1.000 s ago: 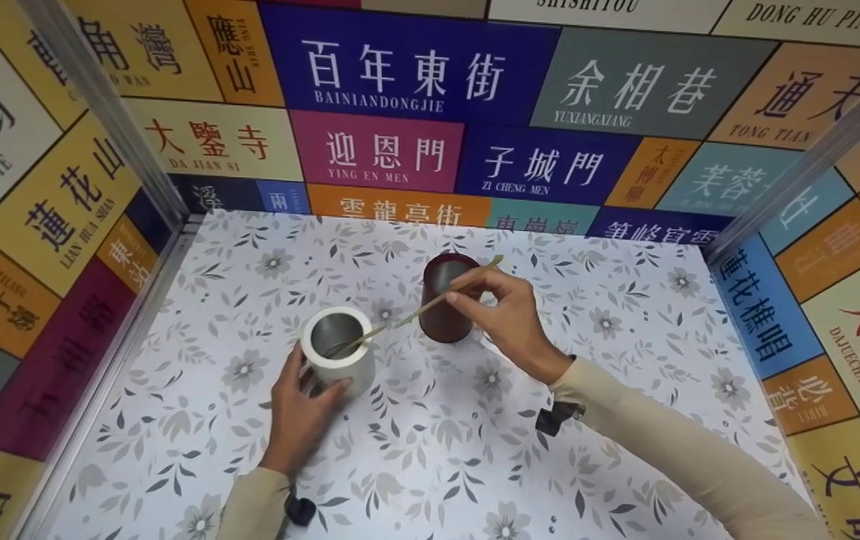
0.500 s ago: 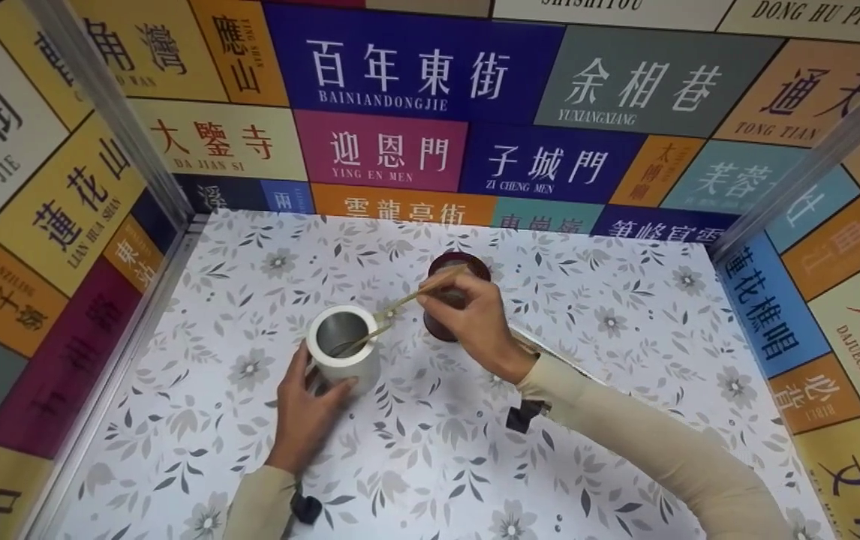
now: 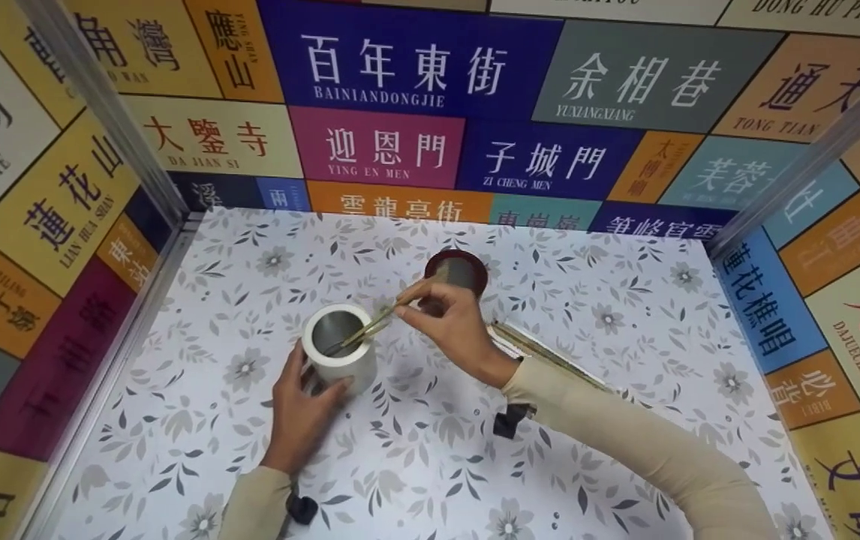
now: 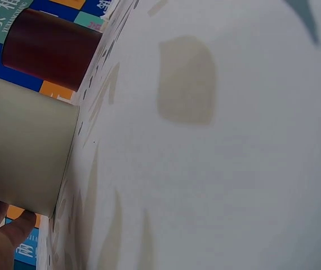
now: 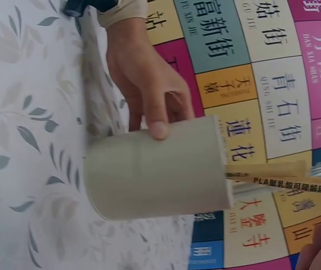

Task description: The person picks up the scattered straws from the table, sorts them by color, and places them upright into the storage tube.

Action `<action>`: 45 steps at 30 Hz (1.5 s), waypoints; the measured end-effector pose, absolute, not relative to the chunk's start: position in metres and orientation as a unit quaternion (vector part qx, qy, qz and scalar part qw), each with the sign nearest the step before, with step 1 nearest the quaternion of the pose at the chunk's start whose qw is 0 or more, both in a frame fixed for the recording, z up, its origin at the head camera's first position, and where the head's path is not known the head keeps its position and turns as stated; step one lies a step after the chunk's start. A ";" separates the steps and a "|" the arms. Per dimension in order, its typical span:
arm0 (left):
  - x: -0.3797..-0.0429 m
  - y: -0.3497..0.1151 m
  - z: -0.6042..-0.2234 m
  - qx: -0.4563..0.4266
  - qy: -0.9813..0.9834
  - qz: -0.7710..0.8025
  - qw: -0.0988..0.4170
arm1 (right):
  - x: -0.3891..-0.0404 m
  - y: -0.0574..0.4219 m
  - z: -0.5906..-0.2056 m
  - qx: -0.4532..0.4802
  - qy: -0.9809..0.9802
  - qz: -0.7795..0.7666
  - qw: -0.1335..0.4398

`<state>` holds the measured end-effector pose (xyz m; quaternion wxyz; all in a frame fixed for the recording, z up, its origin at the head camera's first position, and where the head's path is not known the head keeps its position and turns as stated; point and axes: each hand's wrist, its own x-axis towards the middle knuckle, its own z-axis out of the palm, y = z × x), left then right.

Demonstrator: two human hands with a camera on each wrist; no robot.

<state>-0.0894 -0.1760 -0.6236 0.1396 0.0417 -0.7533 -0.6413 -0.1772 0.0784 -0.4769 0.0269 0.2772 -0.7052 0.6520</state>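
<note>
My left hand [image 3: 302,420] grips a white cylindrical cup [image 3: 344,369] from its near left side. The cup stands upright on the patterned table, thumb on its near side. Between thumb and fingertips, my right hand [image 3: 452,326] pinches a straw in a printed wrapper [image 5: 295,184], its lower end at the white cup's mouth. A second yellowish straw [image 5: 273,169] leans out of the same cup, close beside the held one. Behind my right hand stands a dark red cup [image 3: 466,266], partly hidden by it; its side [image 4: 50,50] shows in the left wrist view.
Several long, thin straw-like pieces [image 3: 542,351] lie on the table, partly under my right forearm. The floral table [image 3: 430,465] is bounded by walls [image 3: 400,67] of coloured sign panels at the back and both sides.
My right hand has moved left, past the dark red cup, carrying the straw down to the white cup's mouth. The pieces beneath the forearm have come into view. My left hand stays put.
</note>
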 end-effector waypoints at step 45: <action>-0.089 -0.179 -0.625 0.019 -0.747 -0.650 0.139 | -0.174 0.300 -0.618 0.148 -0.907 0.386 0.076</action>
